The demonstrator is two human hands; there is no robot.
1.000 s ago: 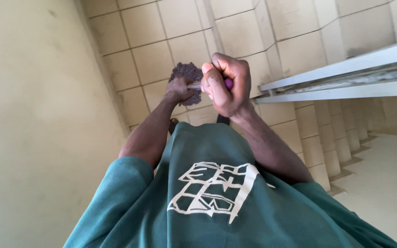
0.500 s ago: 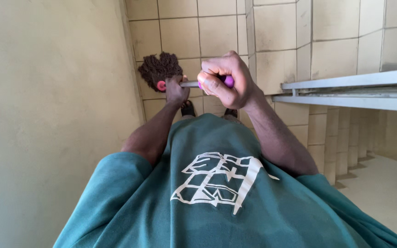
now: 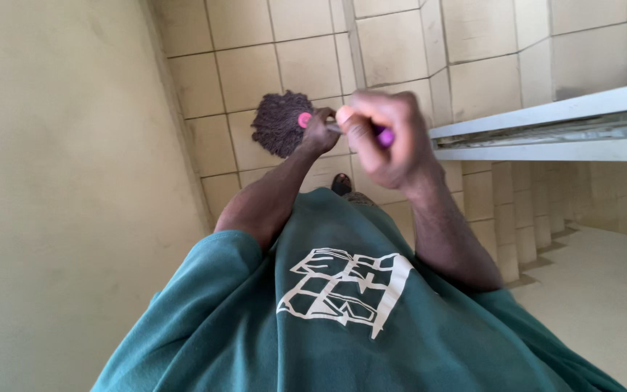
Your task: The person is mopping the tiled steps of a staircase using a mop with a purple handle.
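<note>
Gripping the mop handle (image 3: 335, 128), both hands work between wall (image 3: 59, 196) and railing (image 3: 546, 131).

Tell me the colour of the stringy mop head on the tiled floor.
Dark purplish-brown stringy mop head, clearest in the head view.

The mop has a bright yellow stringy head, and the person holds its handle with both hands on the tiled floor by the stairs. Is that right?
Not quite. The head view shows the mop head is dark brownish purple, not yellow. The rest holds: the left hand and the right hand both grip the handle, over the tiled floor by the stairs.
</note>
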